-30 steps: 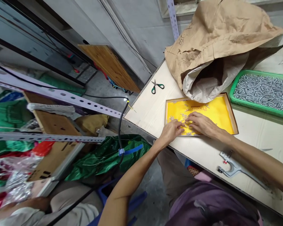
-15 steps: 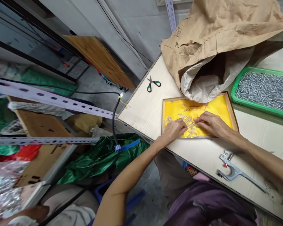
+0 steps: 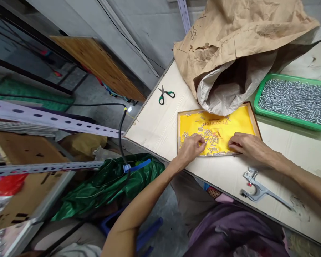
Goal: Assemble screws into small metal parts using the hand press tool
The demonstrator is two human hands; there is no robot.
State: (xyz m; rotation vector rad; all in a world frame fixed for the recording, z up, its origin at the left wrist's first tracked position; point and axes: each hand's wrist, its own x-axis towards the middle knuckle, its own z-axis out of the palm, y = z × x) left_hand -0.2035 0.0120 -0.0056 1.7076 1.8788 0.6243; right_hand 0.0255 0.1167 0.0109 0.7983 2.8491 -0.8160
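A shallow tray [image 3: 250,119] with a bright yellow bottom lies on the table. Small silvery ridged metal rods [image 3: 209,137] are scattered over the yellow, some lined along its front edge. My left hand [image 3: 192,147] rests over the tray's front left part, fingers curled and pinched at the left side of the loose pile. To the right of the pile, my right hand [image 3: 246,144] hangs over the tray's front right part, its fingertips pressed together. Whatever either pinch holds is too small or hidden to make out.
A green basket [image 3: 296,123] full of similar metal rods stands right of the tray. Behind it leans an open brown paper sack [image 3: 224,39]. Scissors [image 3: 164,94] lie at the left, a grey metal hand tool [image 3: 259,189] in front. Another person's leg [image 3: 69,233] shows lower left.
My right hand has drawn away from the pile toward the right. My left hand stays by the pile, fingers still pinched. The whole view has shifted slightly.
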